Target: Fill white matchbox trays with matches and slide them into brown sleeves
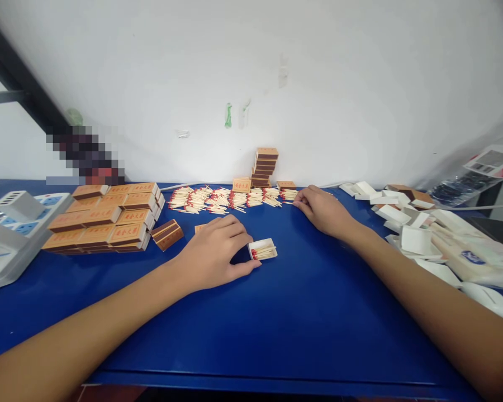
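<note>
The left hand (213, 251) pinches the left end of a small white tray (265, 249) of matches at the middle of the desk (302, 312). At 1 o'clock from it, the right hand (323, 211) curls over the right end of the loose matches (230, 199). Its fingertips are hidden, so I cannot tell whether it grips any.
</note>
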`<state>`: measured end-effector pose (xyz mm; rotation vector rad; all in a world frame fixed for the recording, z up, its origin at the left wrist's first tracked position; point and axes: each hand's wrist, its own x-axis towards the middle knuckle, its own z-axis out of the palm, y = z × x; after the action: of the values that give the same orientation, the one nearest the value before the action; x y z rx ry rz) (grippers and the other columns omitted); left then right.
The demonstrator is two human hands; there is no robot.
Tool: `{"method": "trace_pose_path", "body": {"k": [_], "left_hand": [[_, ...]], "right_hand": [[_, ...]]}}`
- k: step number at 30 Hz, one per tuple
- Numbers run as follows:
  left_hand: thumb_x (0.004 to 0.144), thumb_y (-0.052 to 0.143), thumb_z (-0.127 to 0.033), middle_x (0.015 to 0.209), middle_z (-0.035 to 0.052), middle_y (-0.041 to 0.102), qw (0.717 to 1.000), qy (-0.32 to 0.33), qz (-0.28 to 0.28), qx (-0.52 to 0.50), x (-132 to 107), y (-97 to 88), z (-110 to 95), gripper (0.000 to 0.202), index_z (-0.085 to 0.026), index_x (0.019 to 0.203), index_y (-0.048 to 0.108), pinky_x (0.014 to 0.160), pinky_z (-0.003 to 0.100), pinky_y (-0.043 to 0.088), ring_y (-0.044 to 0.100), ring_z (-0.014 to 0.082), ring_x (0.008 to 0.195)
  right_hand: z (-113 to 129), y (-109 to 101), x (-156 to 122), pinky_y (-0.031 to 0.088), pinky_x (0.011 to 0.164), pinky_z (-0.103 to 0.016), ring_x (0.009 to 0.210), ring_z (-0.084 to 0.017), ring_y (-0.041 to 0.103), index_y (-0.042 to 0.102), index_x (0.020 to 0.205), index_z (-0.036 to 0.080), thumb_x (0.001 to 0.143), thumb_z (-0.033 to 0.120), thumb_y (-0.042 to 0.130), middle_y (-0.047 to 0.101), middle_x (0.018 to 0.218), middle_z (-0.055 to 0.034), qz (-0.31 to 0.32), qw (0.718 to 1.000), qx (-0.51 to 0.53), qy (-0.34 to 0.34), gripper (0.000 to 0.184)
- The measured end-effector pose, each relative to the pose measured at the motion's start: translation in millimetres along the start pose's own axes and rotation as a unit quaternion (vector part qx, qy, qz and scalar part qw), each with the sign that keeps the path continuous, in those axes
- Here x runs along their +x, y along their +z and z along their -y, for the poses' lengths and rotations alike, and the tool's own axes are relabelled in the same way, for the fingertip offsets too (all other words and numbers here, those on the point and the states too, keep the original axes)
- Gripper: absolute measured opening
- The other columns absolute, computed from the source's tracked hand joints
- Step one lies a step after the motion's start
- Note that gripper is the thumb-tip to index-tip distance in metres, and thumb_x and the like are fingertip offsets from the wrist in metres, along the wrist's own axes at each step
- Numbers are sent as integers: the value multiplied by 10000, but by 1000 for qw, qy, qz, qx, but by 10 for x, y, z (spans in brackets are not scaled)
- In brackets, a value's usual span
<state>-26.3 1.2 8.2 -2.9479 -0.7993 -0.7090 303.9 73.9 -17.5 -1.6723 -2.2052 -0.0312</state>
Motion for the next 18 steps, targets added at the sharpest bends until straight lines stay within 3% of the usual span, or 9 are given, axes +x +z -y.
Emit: {"method": "trace_pose_path", "body": {"k": [5,10,15,18], "left_hand": [[1005,735,-435,989,76,749,1000,-1,-4,1,2,-8,11,303,-143,1082,764,924,425,570,681,266,1003],[997,742,-442,981,72,753,1000,-14,-3,9,1,-12,39,310,-143,1072,769,923,437,571,685,271,994],[983,760,-431,996,67,759,1000,-23,5,9,4,-5,39,286,-153,1050,767,914,430,571,688,270,998],[986,754,-445,991,74,759,1000,-20,2,12,0,-2,37,299,-150,1033,762,914,431,574,686,272,997]], "right_hand": [[122,-116,-55,488,794,-401,952,-307,675,635,1025,196,1078,257,465,676,1080,-149,-6,998,-61,-26,188],[486,-254,-251,489,753,-379,896,-270,666,615,1040,219,1115,279,452,666,1058,-116,-52,988,-42,-137,189],[912,-209,-491,438,623,-314,817,-207,648,615,1004,215,1098,200,518,653,986,-66,-25,974,-19,-226,136],[1029,-171,-551,411,580,-307,811,-201,639,624,1009,202,1083,150,522,651,997,-65,-9,968,-32,-250,136]]}}
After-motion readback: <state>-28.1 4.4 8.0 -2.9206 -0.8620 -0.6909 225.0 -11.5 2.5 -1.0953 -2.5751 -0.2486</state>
